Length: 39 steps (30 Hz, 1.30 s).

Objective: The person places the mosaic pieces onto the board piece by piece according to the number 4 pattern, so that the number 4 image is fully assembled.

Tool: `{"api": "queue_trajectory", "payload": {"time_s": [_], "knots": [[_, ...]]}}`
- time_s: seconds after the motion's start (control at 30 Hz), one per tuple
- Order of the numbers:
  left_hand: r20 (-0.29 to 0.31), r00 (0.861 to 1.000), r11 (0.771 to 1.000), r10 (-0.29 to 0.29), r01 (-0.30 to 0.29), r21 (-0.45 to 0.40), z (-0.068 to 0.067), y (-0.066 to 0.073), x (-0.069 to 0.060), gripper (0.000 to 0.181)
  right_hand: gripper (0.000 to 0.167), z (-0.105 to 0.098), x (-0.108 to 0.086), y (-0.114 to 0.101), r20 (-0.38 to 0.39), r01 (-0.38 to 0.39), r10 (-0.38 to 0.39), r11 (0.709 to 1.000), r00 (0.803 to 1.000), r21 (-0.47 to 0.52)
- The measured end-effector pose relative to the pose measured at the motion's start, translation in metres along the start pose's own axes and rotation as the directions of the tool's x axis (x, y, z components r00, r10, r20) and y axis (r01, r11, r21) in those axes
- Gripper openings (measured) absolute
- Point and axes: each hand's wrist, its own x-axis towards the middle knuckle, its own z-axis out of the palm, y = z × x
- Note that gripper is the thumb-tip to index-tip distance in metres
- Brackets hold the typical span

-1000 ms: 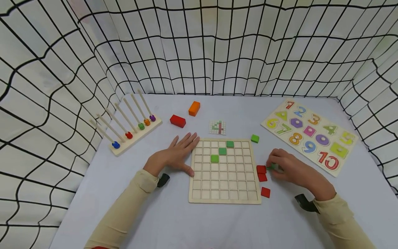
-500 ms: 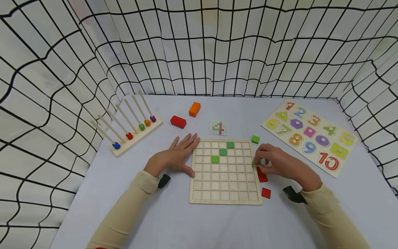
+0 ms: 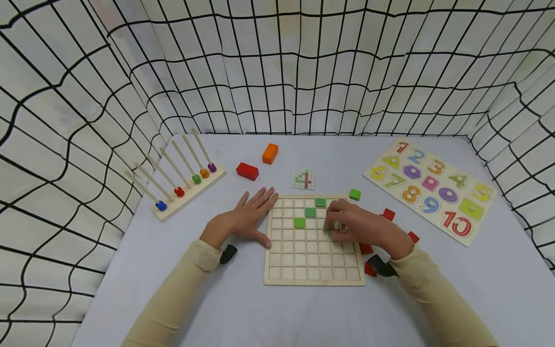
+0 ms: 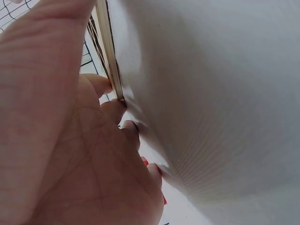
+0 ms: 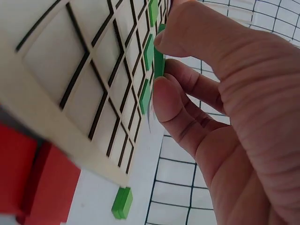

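A pale wooden grid board [image 3: 299, 260] lies on the white table, with three green tiles set in a diagonal, the middle one a green square [image 3: 310, 212]. My left hand [image 3: 238, 223] lies flat with fingers spread at the board's left edge; in the left wrist view its fingertips touch the board's side [image 4: 108, 51]. Over the right part of the board, my right hand [image 3: 366, 225] pinches another green tile [image 5: 160, 58] between thumb and fingers. Beyond the board's far right corner lies a small green stack [image 3: 355, 194]. Red tiles [image 3: 366, 248] lie right of the board, partly hidden by my right arm.
Behind the board lies a pattern card [image 3: 303, 179], with a red block [image 3: 247, 171] and an orange block [image 3: 270, 153] to its left. A pegged counting stand [image 3: 173, 208] is far left, a number puzzle board [image 3: 429, 205] far right. Black netting [image 3: 295, 86] surrounds the table.
My right hand has moved left from beside the red tiles to above the board, carrying the green tile. More red tiles show behind it. The left hand stays put.
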Motion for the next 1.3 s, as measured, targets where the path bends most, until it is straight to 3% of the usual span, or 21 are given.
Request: {"api": "queue_trajectory", "payload": {"time_s": [0.27, 0.63, 0.8, 1.0, 1.13, 1.3], "knots": [[0.01, 1.0, 1.0, -0.008, 0.008, 0.001, 0.001, 0.0, 0.0, 0.136, 0.003, 0.007, 0.018, -0.007, -0.018, 0.098, -0.099, 0.994, 0.995, -0.042], [0.013, 1.0, 1.0, -0.002, 0.001, 0.002, 0.001, -0.001, 0.002, 0.137, 0.01, 0.005, 0.015, -0.005, -0.045, 0.074, -0.076, 0.996, 0.996, -0.044], [0.011, 1.0, 1.0, -0.001, 0.001, -0.004, 0.002, -0.001, 0.002, 0.136, 0.012, -0.002, 0.003, 0.008, -0.057, -0.032, 0.031, 0.999, 0.998, -0.009], [0.01, 1.0, 1.0, 0.004, -0.004, -0.005, 0.001, 0.0, 0.001, 0.136, 0.02, -0.011, -0.023, 0.035, -0.056, -0.217, 0.213, 0.972, 0.976, -0.09], [0.012, 1.0, 1.0, -0.004, 0.004, -0.004, 0.001, 0.0, 0.0, 0.136, 0.018, -0.016, -0.028, 0.048, -0.047, -0.262, 0.258, 0.96, 0.965, -0.101], [0.01, 1.0, 1.0, -0.002, 0.002, -0.008, 0.001, 0.0, 0.0, 0.135, 0.015, -0.021, -0.023, 0.06, -0.122, -0.315, 0.308, 0.948, 0.944, -0.044]]}}
